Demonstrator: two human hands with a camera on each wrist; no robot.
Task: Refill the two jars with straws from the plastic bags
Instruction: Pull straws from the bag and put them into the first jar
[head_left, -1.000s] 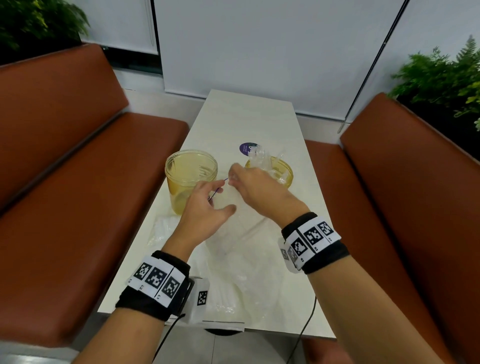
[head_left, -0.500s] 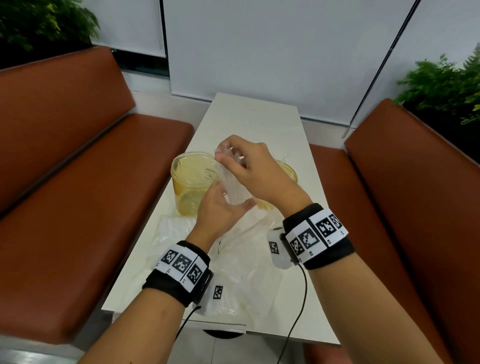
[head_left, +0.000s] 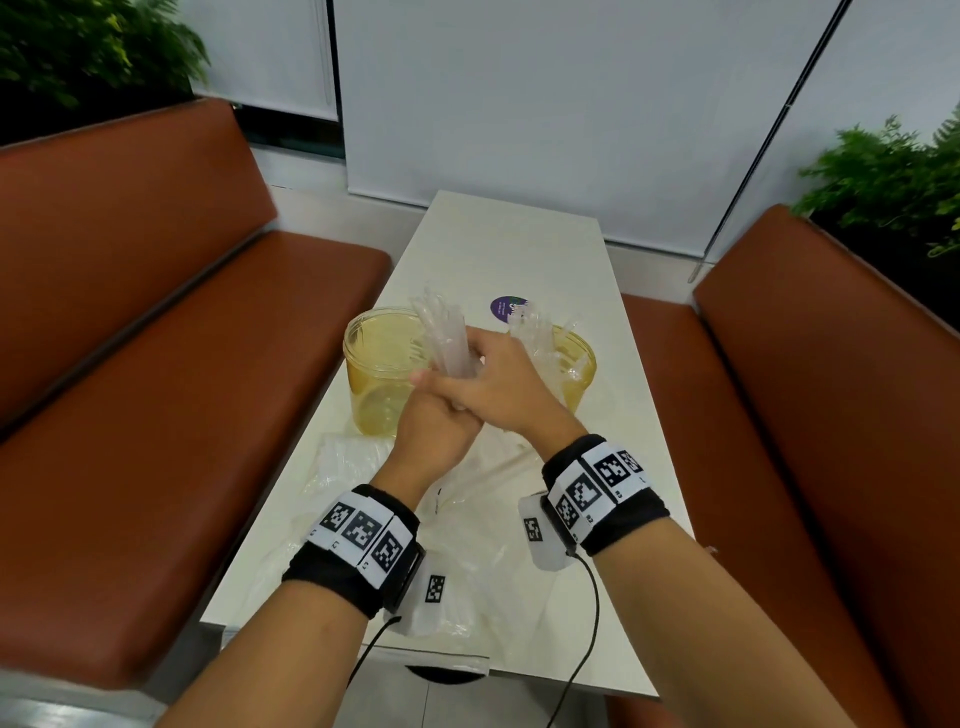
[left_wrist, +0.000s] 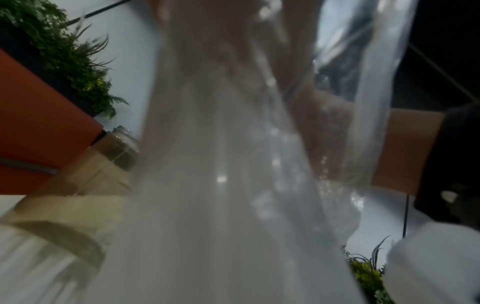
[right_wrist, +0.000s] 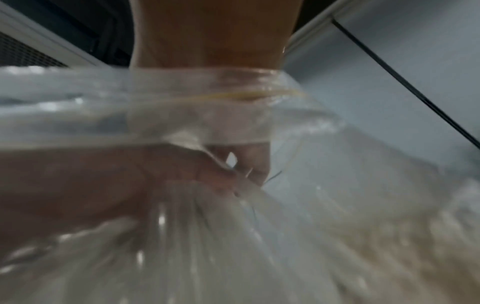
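Both hands, left hand (head_left: 436, 426) and right hand (head_left: 488, 384), fingers curled around a straw bundle (head_left: 441, 338) above the left jar (head_left: 379, 364). Next, probably lower it in.

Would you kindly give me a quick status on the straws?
Both hands, left and right, grip the straw bundle above the left jar. Right jar holds straws. Nothing blocking.

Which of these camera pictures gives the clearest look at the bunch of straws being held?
The head view: the straws stand as a bundle above both hands, over the left jar. The two wrist views show only blurred clear plastic and pale streaks close to the lens.
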